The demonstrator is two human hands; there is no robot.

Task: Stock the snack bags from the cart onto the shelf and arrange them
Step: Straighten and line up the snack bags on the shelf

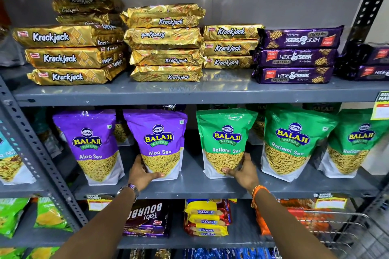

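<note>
Purple Balaji Aloo Sev bag point(156, 143) gripped by left hand point(143, 174) fingers; right hand point(242, 171) fingers grip green Ratlami Sev bag point(226, 141).

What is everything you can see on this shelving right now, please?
Krackjack packs: many, gold, stacked on top shelf.
Hide & Seek packs: at least three, purple, top shelf, right.
Aloo Sev bags: two, purple, middle shelf.
Ratlami Sev bags: three, green, middle shelf, right.
Marie packs: several, yellow, bottom shelf.
Wire cart: one, metal, lower right.
Left hand: holding right Aloo Sev bag.
Right hand: holding left Ratlami Sev bag.
</note>
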